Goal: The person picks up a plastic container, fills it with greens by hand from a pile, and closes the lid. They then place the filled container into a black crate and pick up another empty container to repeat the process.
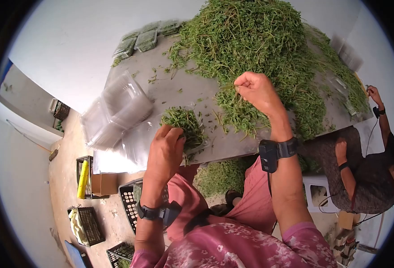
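Observation:
My left hand (165,144) has its fingers curled into a bunch of leafy green sprigs (182,120) in a clear plastic tray near the table's front edge. The fingertips are partly hidden by the greens. My right hand (256,90) is raised over the front of the big heap of greens (250,40), thumb and forefinger pinched on a thin sprig (228,86). Stacked empty clear plastic clamshell boxes (116,111) stand left of my left hand. A few loose sprigs lie on the grey metal table (161,85) between them.
Filled clamshell boxes (146,40) sit at the table's back left. Plastic crates (87,225) and a cardboard box (104,184) stand on the floor at left. At right a co-worker (369,178) sits beside the table, one hand raised. More greens (221,178) lie beneath the table.

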Demonstrator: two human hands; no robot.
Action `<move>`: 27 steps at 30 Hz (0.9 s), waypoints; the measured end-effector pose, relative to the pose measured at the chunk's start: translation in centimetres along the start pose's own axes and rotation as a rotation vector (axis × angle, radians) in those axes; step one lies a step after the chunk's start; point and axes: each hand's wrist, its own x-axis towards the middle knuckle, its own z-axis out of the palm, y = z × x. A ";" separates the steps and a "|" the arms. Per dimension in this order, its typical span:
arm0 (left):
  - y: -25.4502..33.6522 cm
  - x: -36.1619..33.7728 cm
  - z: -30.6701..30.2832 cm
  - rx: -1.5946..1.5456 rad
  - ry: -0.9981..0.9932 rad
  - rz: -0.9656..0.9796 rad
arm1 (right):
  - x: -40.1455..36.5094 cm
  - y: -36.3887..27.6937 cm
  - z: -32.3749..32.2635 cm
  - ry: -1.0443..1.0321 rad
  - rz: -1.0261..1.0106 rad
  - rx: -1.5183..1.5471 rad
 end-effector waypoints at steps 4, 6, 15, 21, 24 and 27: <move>0.1 -0.2 -1.0 -0.063 0.094 -0.050 | -0.3 -1.9 1.4 -0.056 -0.030 0.260; 0.0 -0.3 -1.6 -0.099 0.163 -0.071 | -0.6 -2.8 2.7 -0.073 -0.049 0.359; -2.0 -2.0 -2.1 -0.185 0.311 -0.201 | -2.6 -4.5 9.6 -0.308 -0.155 0.241; -1.4 -2.4 -2.1 -0.162 0.237 -0.228 | -2.9 -4.3 10.2 -0.324 -0.213 0.067; -1.0 -2.1 -1.7 -0.146 0.226 -0.209 | -2.6 -4.3 9.5 -0.279 -0.212 0.082; -1.1 -2.0 -1.1 -0.060 0.201 -0.182 | -2.5 -4.0 9.6 -0.279 -0.225 0.032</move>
